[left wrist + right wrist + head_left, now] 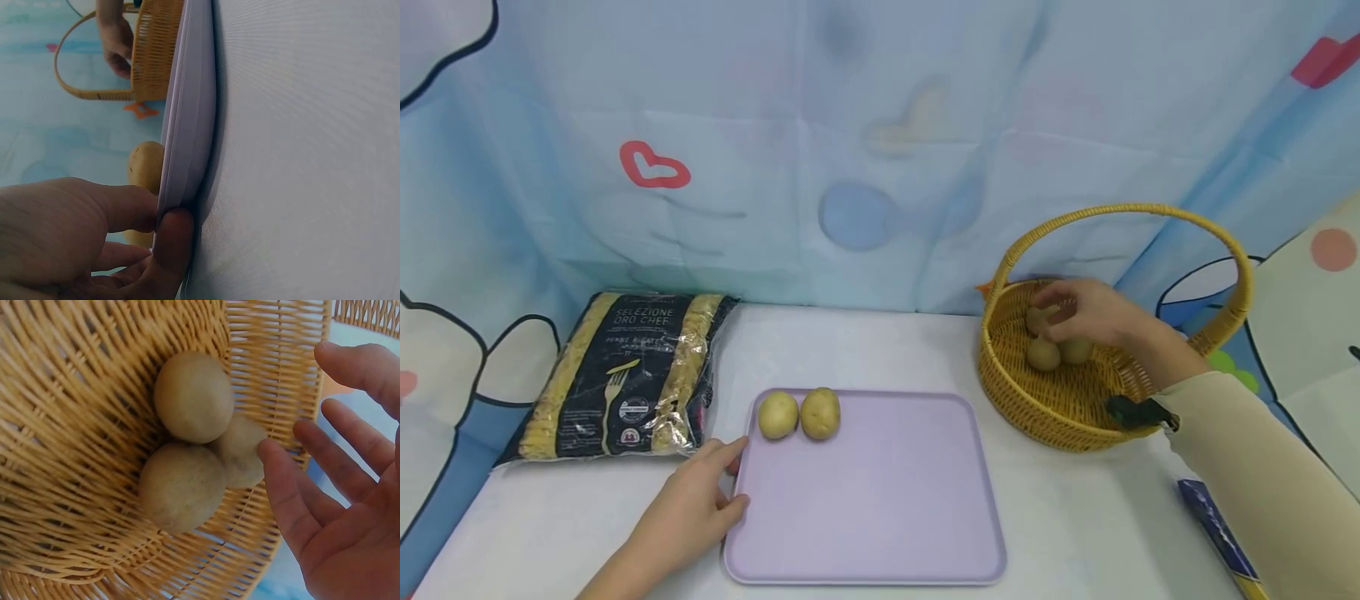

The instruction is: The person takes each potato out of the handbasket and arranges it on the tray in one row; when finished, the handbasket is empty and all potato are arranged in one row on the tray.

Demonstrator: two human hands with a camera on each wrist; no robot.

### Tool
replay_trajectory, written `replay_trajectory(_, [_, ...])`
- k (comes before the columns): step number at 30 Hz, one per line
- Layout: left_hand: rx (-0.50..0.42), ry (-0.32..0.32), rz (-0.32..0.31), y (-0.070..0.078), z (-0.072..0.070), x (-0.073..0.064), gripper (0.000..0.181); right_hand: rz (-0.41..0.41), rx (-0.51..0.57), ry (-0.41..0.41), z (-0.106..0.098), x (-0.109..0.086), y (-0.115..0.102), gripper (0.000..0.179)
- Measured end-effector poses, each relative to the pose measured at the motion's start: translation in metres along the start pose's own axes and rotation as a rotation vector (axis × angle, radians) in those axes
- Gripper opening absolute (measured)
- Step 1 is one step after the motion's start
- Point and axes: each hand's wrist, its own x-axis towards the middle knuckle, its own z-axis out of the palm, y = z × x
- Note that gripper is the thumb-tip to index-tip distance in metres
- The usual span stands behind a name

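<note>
A lilac tray [865, 508] lies on the white table, with two potatoes, one [777, 415] beside the other [821, 413], at its far left corner. My left hand [688, 500] pinches the tray's left rim, one digit on top and another against the outer side in the left wrist view. Over the wicker basket [1022, 408], my right hand [1093, 312] reaches in with its fingers apart and nothing between them. Inside, three potatoes sit clustered: one [194, 397], a second [183, 487] and a third [240, 453] partly hidden behind them, closest to my fingertips.
A bag of penne pasta [625, 375] lies left of the tray. The basket's tall handle [1120, 208] arches over the opening. A dark blue packet [1213, 525] lies by my right sleeve. A patterned curtain [760, 208] hangs behind the table.
</note>
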Motion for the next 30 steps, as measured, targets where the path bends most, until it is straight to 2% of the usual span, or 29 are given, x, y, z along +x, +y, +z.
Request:
replay_trajectory(6, [0.003, -0.006, -0.01, 0.001, 0.0, 0.001, 0.064, -0.002, -0.01, -0.004, 0.0, -0.003, 0.011, 0.049])
replay_trajectory(12, [0.003, -0.016, -0.027, 0.001, 0.0, 0.001, 0.064, 0.007, -0.054, -0.037, 0.005, -0.002, 0.017, 0.058])
replay_trajectory(16, [0.011, -0.01, -0.026, 0.001, 0.0, 0.0, 0.064, -0.008, -0.052, -0.049, 0.007, 0.0, 0.017, 0.056])
replay_trajectory(22, [0.007, -0.003, -0.014, 0.001, -0.002, -0.001, 0.063, -0.007, 0.019, -0.13, 0.01, 0.003, 0.016, 0.053])
replay_trajectory(30, [0.003, 0.0, -0.005, 0.002, -0.001, 0.0, 0.063, -0.015, -0.042, -0.177, 0.015, 0.007, 0.016, 0.047])
